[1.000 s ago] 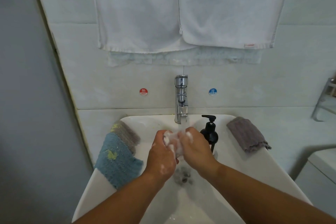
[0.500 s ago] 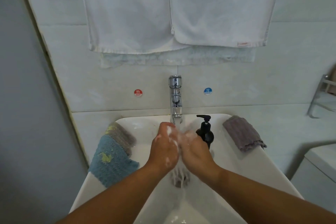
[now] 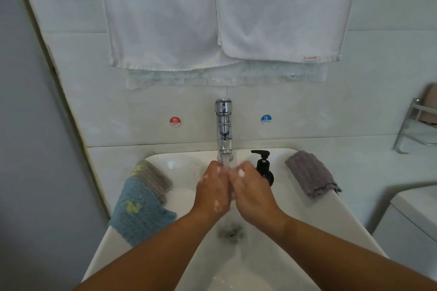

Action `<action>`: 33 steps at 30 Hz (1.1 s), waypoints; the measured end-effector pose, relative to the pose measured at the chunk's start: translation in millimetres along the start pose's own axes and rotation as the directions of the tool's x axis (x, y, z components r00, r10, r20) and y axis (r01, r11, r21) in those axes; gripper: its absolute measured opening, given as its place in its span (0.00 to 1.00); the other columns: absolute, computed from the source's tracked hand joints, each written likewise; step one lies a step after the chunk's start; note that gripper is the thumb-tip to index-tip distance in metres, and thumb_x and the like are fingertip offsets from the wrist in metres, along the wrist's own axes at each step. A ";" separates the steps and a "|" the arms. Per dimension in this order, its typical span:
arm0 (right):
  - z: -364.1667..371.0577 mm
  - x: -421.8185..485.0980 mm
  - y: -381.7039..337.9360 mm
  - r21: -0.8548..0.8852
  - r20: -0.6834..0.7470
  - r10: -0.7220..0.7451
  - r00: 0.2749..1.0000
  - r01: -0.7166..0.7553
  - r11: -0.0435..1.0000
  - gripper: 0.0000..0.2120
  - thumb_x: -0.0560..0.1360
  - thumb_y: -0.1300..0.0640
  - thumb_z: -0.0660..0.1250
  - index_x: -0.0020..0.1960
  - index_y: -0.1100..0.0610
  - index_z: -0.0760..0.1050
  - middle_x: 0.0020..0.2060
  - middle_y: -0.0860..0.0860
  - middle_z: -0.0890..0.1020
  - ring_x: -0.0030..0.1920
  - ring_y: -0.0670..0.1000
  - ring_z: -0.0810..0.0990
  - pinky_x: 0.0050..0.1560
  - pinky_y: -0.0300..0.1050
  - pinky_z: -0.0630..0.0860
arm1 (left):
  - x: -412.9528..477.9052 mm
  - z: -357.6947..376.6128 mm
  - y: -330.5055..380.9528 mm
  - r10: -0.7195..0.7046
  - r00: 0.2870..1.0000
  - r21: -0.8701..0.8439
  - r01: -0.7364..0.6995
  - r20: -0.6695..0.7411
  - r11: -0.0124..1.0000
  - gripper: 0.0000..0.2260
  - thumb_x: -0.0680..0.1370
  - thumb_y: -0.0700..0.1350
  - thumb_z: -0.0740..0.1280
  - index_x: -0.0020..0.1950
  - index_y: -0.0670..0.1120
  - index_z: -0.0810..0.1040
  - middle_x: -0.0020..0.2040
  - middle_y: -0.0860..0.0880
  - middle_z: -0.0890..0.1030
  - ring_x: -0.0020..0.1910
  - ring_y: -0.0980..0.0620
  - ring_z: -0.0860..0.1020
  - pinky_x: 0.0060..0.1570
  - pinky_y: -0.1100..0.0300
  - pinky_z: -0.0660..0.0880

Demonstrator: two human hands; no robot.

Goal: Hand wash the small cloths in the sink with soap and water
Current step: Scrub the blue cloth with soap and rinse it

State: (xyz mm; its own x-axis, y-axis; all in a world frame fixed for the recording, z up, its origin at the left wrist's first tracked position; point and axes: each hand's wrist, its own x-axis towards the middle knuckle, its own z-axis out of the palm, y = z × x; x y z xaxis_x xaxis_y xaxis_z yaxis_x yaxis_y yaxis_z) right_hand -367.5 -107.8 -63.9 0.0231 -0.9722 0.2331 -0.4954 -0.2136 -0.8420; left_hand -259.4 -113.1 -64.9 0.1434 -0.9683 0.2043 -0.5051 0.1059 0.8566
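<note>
Your left hand (image 3: 212, 191) and right hand (image 3: 253, 194) clench a small white sudsy cloth (image 3: 233, 194) (only a sliver shows) under the stream from the chrome tap (image 3: 224, 125). A grey ribbed cloth (image 3: 312, 176) drapes the right rim of the white ceramic sink (image 3: 331, 215)

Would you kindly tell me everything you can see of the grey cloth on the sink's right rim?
The grey cloth is small, ribbed and soft-looking, apparently folded, with a wavy lower hem. It lies slanted over the right rim of the white sink, apart from the black soap dispenser. Whether it is wet cannot be told. Nothing else touches it.
</note>
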 end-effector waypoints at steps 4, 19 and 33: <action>0.5 9.8 1.4 0.078 -0.053 0.048 0.997 -0.043 0.996 0.11 0.85 0.49 0.56 0.54 0.54 0.74 0.43 0.47 0.81 0.43 0.45 0.82 0.37 0.33 0.75 | -10.1 5.7 2.5 0.002 1.000 -0.080 -0.003 -0.019 0.997 0.11 0.86 0.55 0.55 0.56 0.50 0.72 0.46 0.53 0.79 0.45 0.52 0.80 0.40 0.61 0.78; 1.6 5.5 -5.2 0.200 0.002 0.055 0.998 -0.054 0.978 0.13 0.82 0.44 0.62 0.49 0.52 0.77 0.43 0.51 0.84 0.45 0.51 0.84 0.49 0.52 0.82 | -26.7 -28.8 -24.4 -0.003 0.997 -0.396 0.034 0.078 0.918 0.05 0.81 0.45 0.68 0.55 0.53 0.75 0.50 0.46 0.82 0.46 0.46 0.83 0.40 0.55 0.81; 10.6 -2.6 9.7 -0.029 0.115 -0.164 0.980 0.169 0.985 0.17 0.83 0.43 0.58 0.40 0.51 0.68 0.33 0.45 0.73 0.34 0.44 0.71 0.35 0.42 0.69 | -24.7 -25.0 -36.0 0.036 0.999 -0.170 -0.028 0.041 0.985 0.14 0.83 0.61 0.58 0.55 0.54 0.76 0.47 0.51 0.83 0.46 0.52 0.83 0.48 0.48 0.82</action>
State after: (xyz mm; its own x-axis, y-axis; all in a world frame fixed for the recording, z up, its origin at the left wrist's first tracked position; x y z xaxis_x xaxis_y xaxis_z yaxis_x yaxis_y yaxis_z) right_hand -363.2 -108.4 -77.8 0.2035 -0.9283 0.3111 -0.5091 -0.3717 -0.7763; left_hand -223.5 -87.3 -88.9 0.0903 -0.9724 0.2153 -0.3573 0.1702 0.9184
